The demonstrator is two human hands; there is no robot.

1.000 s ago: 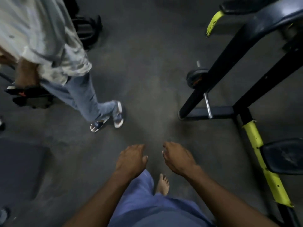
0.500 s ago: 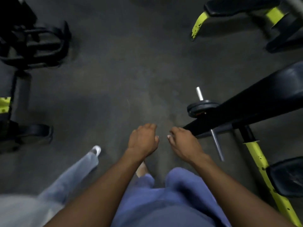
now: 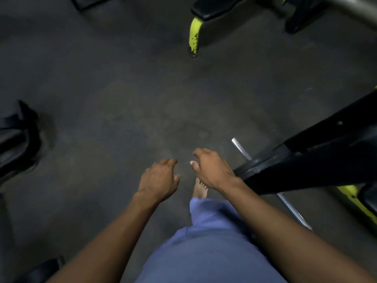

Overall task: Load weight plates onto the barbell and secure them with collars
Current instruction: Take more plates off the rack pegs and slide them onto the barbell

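A steel barbell [image 3: 239, 147] runs low at the right, its bare sleeve end pointing up-left. One black weight plate [image 3: 257, 166] sits on it, partly hidden by a black frame beam. My right hand [image 3: 212, 170] hovers just left of that plate, palm down, fingers loosely spread and empty. My left hand [image 3: 159, 180] hangs beside it, also palm down and empty. No collar is visible.
A black rack beam [image 3: 326, 152] slants across the right with yellow frame parts [image 3: 355, 199] below it. A bench with a yellow leg [image 3: 193, 35] stands at the top. Dark equipment [image 3: 16, 139] sits at the left edge. My bare foot [image 3: 200, 188] stands on grey floor.
The view has moved forward toward the barbell. The other person has dropped out of view. Both hands stay empty, and my right hand is now closer to the plate.
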